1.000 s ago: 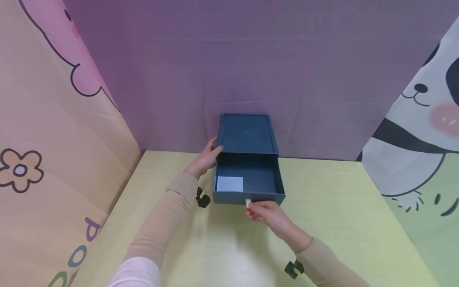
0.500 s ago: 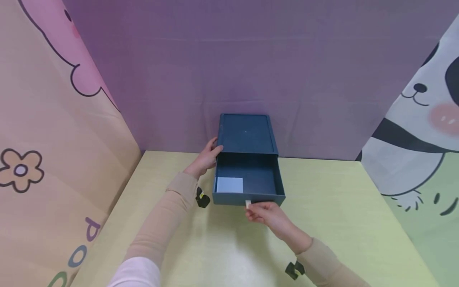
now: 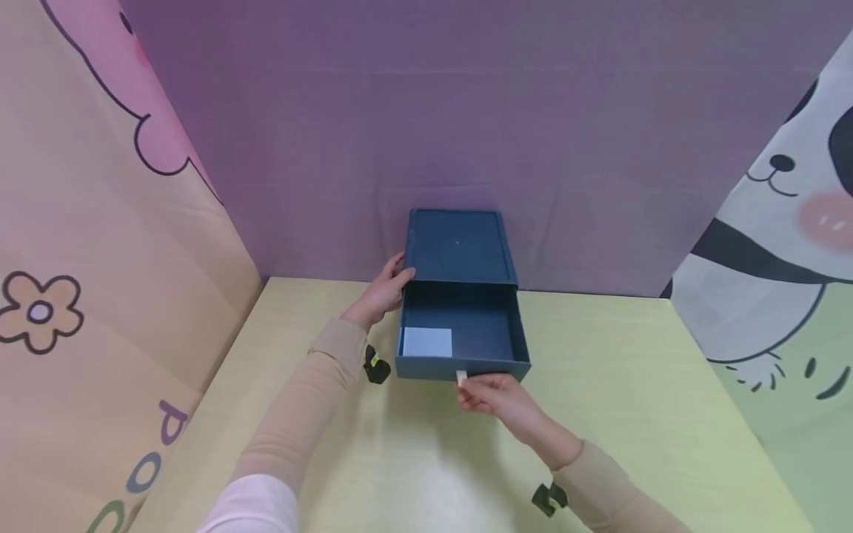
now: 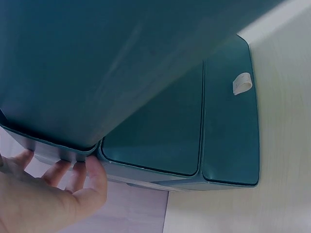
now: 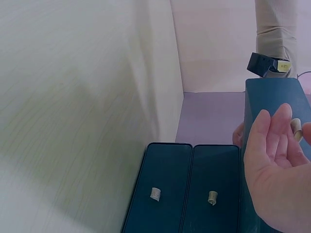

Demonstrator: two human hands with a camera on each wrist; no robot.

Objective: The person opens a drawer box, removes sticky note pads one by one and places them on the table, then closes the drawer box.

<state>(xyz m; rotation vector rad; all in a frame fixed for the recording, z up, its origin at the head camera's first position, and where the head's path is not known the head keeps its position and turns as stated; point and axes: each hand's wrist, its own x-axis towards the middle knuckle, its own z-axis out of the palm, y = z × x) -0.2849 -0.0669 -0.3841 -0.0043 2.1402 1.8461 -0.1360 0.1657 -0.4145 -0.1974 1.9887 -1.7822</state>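
Note:
A dark blue drawer cabinet [image 3: 458, 248] stands at the back of the table, its top drawer [image 3: 489, 340] pulled far out. Inside that drawer, at the front left corner, is a white rectangular piece [image 3: 427, 342], perhaps a card or a small box. My right hand [image 3: 500, 400] pinches the whitish pull tab [image 3: 461, 377] on the drawer front between thumb and fingers. My left hand [image 3: 383, 292] rests against the cabinet's left side near its front edge. Seen in the left wrist view, the fingertips [image 4: 77, 174] press on the side wall without wrapping round it.
Two closed lower drawers [image 5: 214, 179] with similar tabs [image 5: 155, 193] show in the right wrist view. A purple cloth wall [image 3: 453, 133] rises right behind the cabinet. Printed cloth panels flank the pale table [image 3: 633, 385].

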